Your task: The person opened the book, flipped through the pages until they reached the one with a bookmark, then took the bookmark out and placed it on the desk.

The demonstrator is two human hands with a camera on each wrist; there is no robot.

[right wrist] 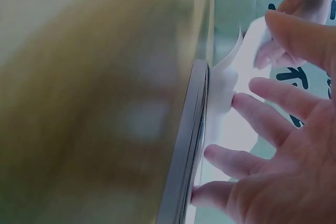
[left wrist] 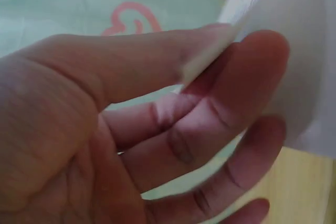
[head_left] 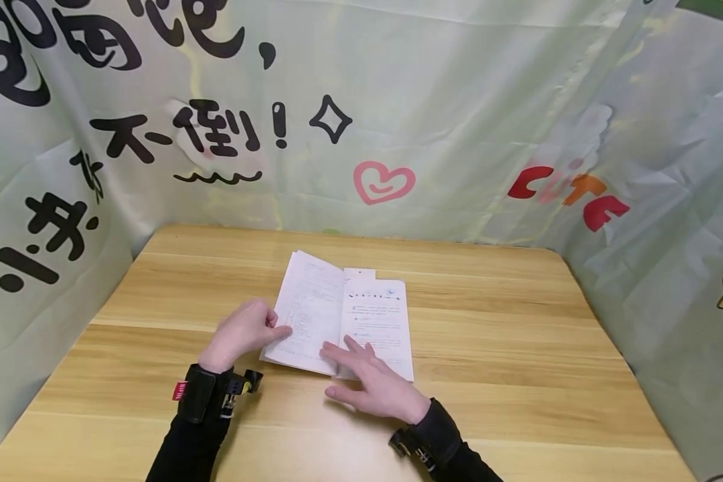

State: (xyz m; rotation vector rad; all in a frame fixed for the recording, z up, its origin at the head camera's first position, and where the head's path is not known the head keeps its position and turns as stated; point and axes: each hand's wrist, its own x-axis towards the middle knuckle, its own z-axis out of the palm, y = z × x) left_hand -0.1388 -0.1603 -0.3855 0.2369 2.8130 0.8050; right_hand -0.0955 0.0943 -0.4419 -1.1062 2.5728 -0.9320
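An open book (head_left: 378, 328) with printed white pages lies on the wooden table. Its left-hand page (head_left: 306, 294) is pinched near the outer edge by my left hand (head_left: 241, 335). The left wrist view shows the thumb (left wrist: 152, 59) on one side of that page (left wrist: 307, 93) and the fingers behind it. My right hand (head_left: 379, 388) is spread over the lower part of the book by the spine, its fingers straight. Seen from the right wrist, its fingertips touch the paper, and the book's stacked page edges (right wrist: 186, 150) rise beside the tabletop.
A small white card (head_left: 359, 273) sticks out past the book's top edge. The wooden table (head_left: 506, 355) extends on both sides, and printed fabric (head_left: 458, 120) hangs behind and beside it. Each wrist wears a black strap with a small camera.
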